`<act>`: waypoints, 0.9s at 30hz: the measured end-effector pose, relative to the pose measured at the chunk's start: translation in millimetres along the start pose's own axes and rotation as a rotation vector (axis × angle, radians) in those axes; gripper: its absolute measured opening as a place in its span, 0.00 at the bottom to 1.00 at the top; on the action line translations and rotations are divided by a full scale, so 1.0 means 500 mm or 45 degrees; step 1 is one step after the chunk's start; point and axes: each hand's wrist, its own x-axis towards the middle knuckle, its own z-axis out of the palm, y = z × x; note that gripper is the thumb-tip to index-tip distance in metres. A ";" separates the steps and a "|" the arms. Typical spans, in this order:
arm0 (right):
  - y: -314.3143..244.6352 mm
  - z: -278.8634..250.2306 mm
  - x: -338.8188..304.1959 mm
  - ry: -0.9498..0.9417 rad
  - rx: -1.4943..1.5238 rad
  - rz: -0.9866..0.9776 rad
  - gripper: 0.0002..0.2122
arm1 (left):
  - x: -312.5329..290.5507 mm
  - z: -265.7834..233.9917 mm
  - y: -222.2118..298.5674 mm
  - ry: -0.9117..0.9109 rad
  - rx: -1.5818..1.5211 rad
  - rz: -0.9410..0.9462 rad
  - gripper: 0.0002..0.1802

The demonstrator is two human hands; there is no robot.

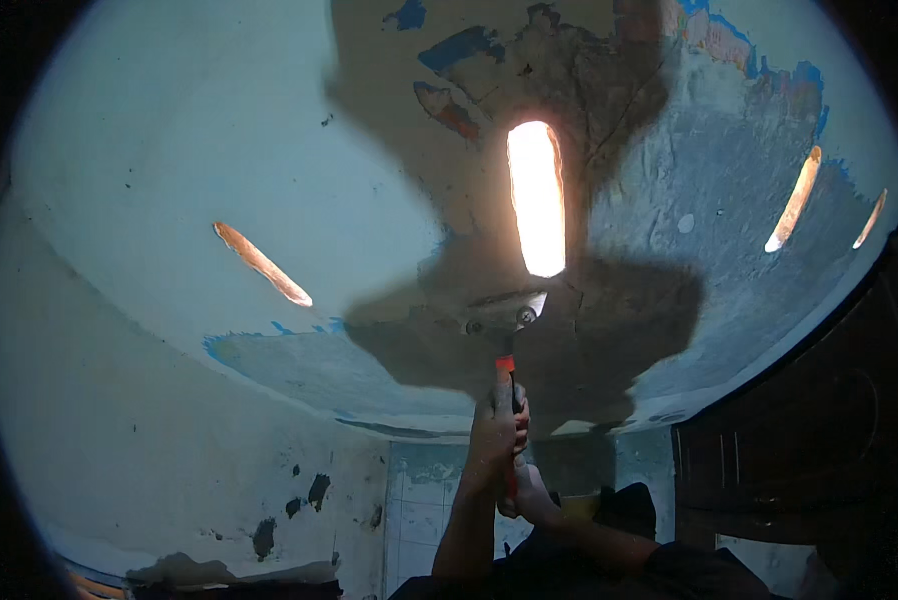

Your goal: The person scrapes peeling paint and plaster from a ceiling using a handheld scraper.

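Observation:
Both my hands are wrapped round the handle of a long-handled scraper (pixel 510 345), with a red and black grip and a wide metal head with round knobs. My left hand (pixel 499 425) is the higher one, with its thumb along the handle below the red collar. Lower down, my right hand (pixel 531 497) closes round the handle's end. The scraper's head is held up at a curved surface (pixel 389 180) with pale paint and bare grey patches, just below a bright elongated slot (pixel 536 200). Whether the blade touches the surface is hard to tell.
Other glowing slots (pixel 262 264) lie to the left and right (pixel 794 200). Ragged blue paint edges (pixel 809 85) border the bare patch. Dark wooden cabinets (pixel 779 450) stand at the right. A stained pale wall (pixel 219 430) with dark chipped spots is on the left, tiles (pixel 419 520) beyond.

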 end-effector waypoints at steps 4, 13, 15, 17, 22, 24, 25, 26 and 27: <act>0.027 -0.017 0.018 0.040 -0.180 -0.036 0.28 | 0.012 -0.006 -0.015 0.020 0.071 0.042 0.22; -0.122 -0.006 0.088 0.011 -0.543 -0.408 0.25 | 0.039 0.017 0.095 -0.106 0.006 0.330 0.30; -0.195 0.036 0.106 -0.064 -0.368 -0.254 0.28 | 0.036 0.017 0.142 -0.143 0.007 0.398 0.31; -0.186 0.030 0.108 -0.141 -0.377 -0.340 0.28 | 0.032 0.020 0.173 -0.245 -0.021 0.409 0.30; -0.066 -0.015 0.078 0.000 -0.389 -0.313 0.27 | 0.018 -0.020 0.015 -0.116 -0.145 0.405 0.25; -0.024 -0.020 0.079 0.130 -0.355 -0.280 0.27 | 0.004 -0.038 -0.030 -0.081 -0.097 0.444 0.25; -0.010 -0.027 0.084 0.103 -0.299 -0.351 0.26 | -0.001 -0.038 -0.039 -0.066 -0.110 0.412 0.24; 0.004 -0.024 0.083 0.074 -0.236 -0.409 0.26 | -0.012 -0.043 -0.044 -0.039 -0.122 0.373 0.23; -0.020 0.001 0.081 0.065 -0.233 -0.393 0.26 | -0.020 -0.042 -0.021 -0.021 -0.124 0.370 0.23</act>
